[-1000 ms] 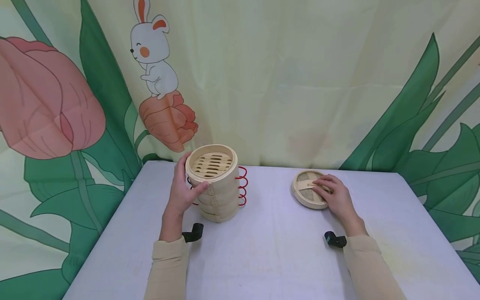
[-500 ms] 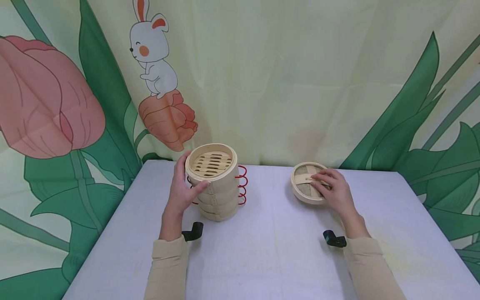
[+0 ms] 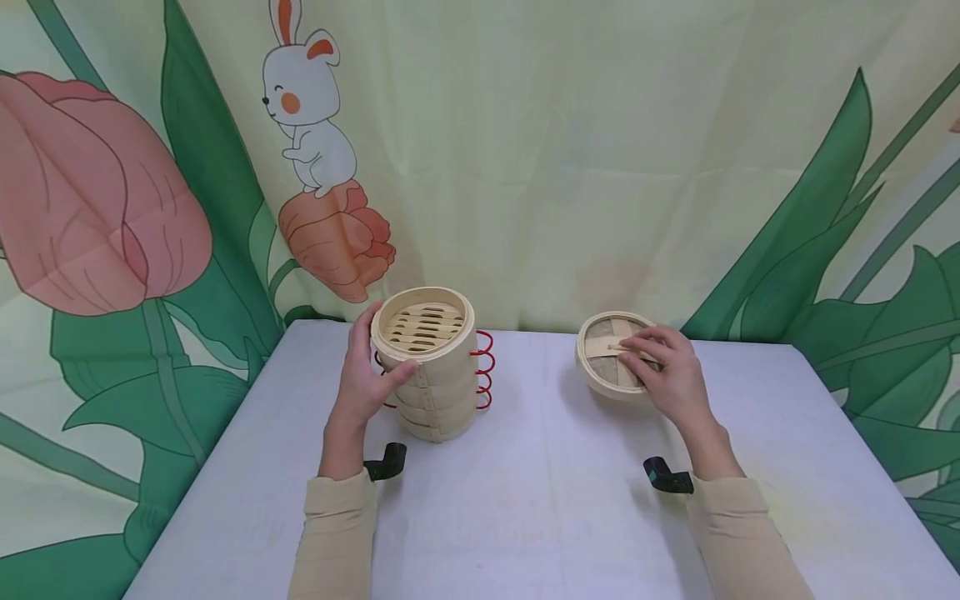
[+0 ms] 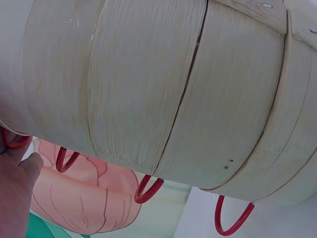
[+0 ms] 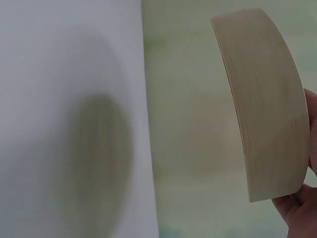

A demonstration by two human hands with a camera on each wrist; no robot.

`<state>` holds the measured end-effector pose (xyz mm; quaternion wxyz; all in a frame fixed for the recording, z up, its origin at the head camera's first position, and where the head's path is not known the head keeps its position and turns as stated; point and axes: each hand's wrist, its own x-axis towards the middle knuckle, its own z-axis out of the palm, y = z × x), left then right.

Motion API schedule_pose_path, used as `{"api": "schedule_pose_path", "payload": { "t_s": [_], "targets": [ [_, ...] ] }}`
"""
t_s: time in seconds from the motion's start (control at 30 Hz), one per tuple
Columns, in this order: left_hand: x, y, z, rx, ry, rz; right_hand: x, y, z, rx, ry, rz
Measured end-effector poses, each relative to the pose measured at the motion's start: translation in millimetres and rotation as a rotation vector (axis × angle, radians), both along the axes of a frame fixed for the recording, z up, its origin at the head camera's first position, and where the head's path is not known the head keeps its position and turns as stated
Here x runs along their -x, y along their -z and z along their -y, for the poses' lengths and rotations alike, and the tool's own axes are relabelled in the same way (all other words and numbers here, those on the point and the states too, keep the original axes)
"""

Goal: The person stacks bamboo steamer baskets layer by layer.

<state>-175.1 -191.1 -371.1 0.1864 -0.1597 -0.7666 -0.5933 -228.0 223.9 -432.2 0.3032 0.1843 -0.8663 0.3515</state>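
A tall stack of bamboo steamer baskets (image 3: 438,400) stands on the table left of centre, its slatted top tier uncovered. Red loop handles (image 3: 485,371) stick out along its sides. My left hand (image 3: 366,367) grips the stack near the top, thumb on the front and fingers round the left side. To the right, a round bamboo steamer lid (image 3: 600,367) with crossed strips hangs above the table, its shadow below. My right hand (image 3: 671,371) pinches the lid at its middle. In the right wrist view the lid's rim (image 5: 262,109) shows edge-on, clear of the white surface.
A white-covered table (image 3: 525,500) lies under both hands. Behind it hangs a printed curtain (image 3: 562,167) with a rabbit, a carrot and tulips. Black camera mounts (image 3: 386,462) sit at both wrists.
My right hand has raised the steamer lid off the table and shifted it slightly left and away. My left hand and the basket stack have stayed put.
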Motion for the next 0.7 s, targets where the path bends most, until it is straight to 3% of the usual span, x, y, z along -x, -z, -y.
{"api": "schedule_pose_path", "payload": {
  "t_s": [0.33,0.57,0.7],
  "targets": [
    [2.5,1.6,1.6,0.006,0.003,-0.004,-5.8,-18.3,9.9,0.015,0.007,-0.03],
    [23.0,31.2,12.5,0.016,-0.022,0.006,-8.5,-31.1,18.8,0.025,0.006,-0.039],
    [25.8,35.9,14.6,0.017,-0.023,0.001,-8.8,-38.4,23.4,0.035,-0.005,-0.051]
  ]
}}
